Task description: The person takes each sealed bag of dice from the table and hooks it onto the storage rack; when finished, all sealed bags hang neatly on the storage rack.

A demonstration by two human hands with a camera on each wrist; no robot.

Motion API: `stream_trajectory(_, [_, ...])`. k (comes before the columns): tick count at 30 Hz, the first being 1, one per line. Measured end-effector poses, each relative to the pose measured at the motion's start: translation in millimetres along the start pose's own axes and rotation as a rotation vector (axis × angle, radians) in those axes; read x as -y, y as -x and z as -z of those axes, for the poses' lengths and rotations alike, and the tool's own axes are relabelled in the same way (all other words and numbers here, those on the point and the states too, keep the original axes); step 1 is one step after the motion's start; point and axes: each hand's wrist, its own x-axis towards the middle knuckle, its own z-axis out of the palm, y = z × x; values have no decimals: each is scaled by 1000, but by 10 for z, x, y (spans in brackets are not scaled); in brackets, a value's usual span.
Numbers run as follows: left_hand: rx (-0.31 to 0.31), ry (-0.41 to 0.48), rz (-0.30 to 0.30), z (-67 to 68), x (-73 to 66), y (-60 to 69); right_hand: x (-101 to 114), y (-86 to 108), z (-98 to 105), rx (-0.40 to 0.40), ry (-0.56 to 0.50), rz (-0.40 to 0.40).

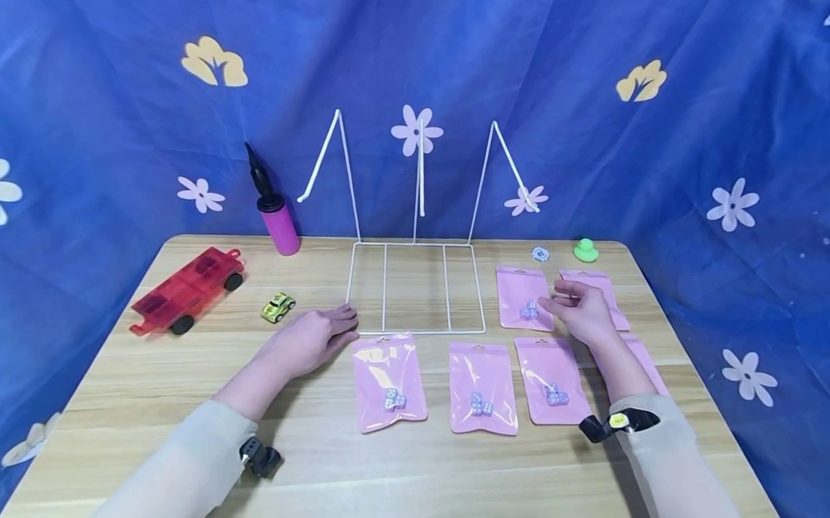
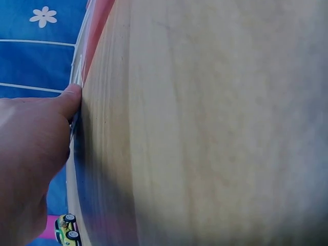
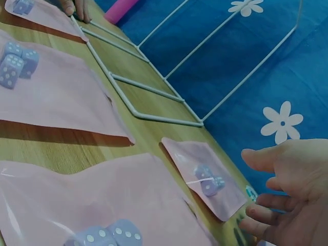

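Note:
My left hand (image 1: 309,339) is at the front left corner of a white wire display rack (image 1: 415,332), its thumb and fingers either side of the wire. The rack has three upward hooks. My right hand (image 1: 581,310) hovers above the pink pouches at the right, fingers loosely bent and holding nothing. Nearest to it is a pink zip pouch (image 1: 513,285) with dice (image 1: 529,310) showing through its window. In the right wrist view that pouch (image 3: 179,154) lies left of the fingers. A second pouch (image 1: 603,279) is partly hidden behind the hand.
More pouches lie in front: one at left (image 1: 377,364), one mid-row (image 1: 476,368), one beside it (image 1: 545,363), another (image 1: 648,366) under the right forearm. A red toy trailer (image 1: 193,285), small car (image 1: 278,307), purple pump (image 1: 280,231), blue chip (image 1: 540,253) and green duck (image 1: 584,251) surround these.

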Motion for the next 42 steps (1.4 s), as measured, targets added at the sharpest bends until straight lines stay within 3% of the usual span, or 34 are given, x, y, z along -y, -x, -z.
stream_trajectory(8, [31,36,23,16,22,-38,-50,-91,-82,-17,43,-17])
stream_trajectory(21, [1,103,22,-8,62,-16,-95,-166,-225,-58,124,-51])
stream_trajectory(30, [-25,98,1,-19,54,-20,-77,-240,-198,-21,76,-116])
stream_trajectory(42, [-23,115,33,-33,57,-13,-68,-225,-138,-3,31,-58])
